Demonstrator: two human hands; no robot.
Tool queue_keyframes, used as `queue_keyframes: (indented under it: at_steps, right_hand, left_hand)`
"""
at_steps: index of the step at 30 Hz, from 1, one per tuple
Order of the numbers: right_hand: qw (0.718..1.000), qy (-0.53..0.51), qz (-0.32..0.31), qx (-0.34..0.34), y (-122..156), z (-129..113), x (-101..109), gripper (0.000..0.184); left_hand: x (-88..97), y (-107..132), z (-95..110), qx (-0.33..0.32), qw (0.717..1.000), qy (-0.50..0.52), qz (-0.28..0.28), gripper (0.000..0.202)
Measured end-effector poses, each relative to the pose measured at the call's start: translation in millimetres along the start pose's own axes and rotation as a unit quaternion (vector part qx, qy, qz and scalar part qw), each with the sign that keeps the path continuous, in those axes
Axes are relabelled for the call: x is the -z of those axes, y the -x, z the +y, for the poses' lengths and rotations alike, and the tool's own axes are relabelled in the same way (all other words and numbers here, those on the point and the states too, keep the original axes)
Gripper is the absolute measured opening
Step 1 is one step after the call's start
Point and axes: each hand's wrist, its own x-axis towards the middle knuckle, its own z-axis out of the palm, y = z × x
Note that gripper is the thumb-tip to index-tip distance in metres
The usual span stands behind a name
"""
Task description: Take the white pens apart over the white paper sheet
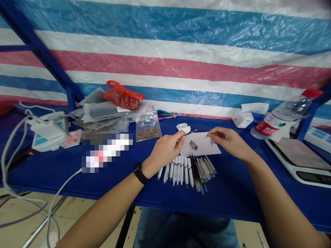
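My left hand (167, 148), with a black band on its wrist, is closed on a thin dark pointed tool (191, 132), its tip pointing right over a sheet of white paper (210, 150). A small cluster of dark bits (193, 145) lies on that sheet. At the paper's right edge, my right hand (229, 140) has its fingers pinched together; whatever is between them is too small to name. Behind the left fingertips sits an open white case (182, 126). White pen-like tubes (178, 170) lie in a row below the paper, beside slim dark and clear-sleeved sticks (203, 170).
A digital scale (301, 156) and a large plastic bottle (281, 119) stand at right. Zip bags with brown grains (148, 132), a red plastic bag (122, 96) and a white device with cables (49, 132) occupy the left. A striped tarp (165, 65) hangs behind the blue table.
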Motion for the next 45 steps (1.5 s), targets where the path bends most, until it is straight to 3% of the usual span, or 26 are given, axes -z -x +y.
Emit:
queue_keyframes:
  at_steps: [4, 8, 13, 17, 21, 27, 36, 40, 45]
  right_hand:
    - [0.987, 0.116, -0.105, -0.018, 0, 6, -1, 0.021]
    - [0.978, 0.158, -0.133, -0.024, 2, -2, -12, 0.023]
    - [0.989, 0.123, -0.069, -0.047, 1, -7, -10, 0.03]
    - [0.998, -0.021, -0.016, -0.05, 1, -11, -10, 0.04]
    - [0.988, -0.147, 0.003, -0.052, 3, -22, -22, 0.044]
    - [0.967, -0.241, 0.019, -0.074, 6, -28, -41, 0.044]
    - [0.964, -0.242, 0.106, -0.04, 5, -26, -40, 0.043]
    - [0.968, -0.234, 0.086, -0.043, 4, -26, -35, 0.048]
    - [0.969, -0.236, 0.065, -0.017, 7, -28, -45, 0.046]
  left_hand:
    - [0.6, 0, 0, 0.006, 1.0, 0.002, 0.002, 0.029]
    - [1.7, 0, 2, 0.011, 1.0, 0.003, -0.002, 0.028]
    - [3.4, 0, 4, 0.036, 0.999, -0.003, -0.017, 0.028]
    - [2.2, -1, 4, 0.034, 0.999, 0.0, -0.028, 0.028]
    - [0.3, 0, 2, 0.018, 0.999, 0.002, -0.027, 0.027]
    - [-2.2, 2, 1, -0.008, 0.999, 0.017, -0.027, 0.029]
    - [-4.4, 2, 4, -0.058, 0.998, 0.013, -0.034, 0.03]
    - [-4.1, 1, 4, -0.058, 0.998, 0.011, -0.015, 0.028]
    - [-2.8, 2, 5, -0.04, 0.999, 0.017, -0.002, 0.024]
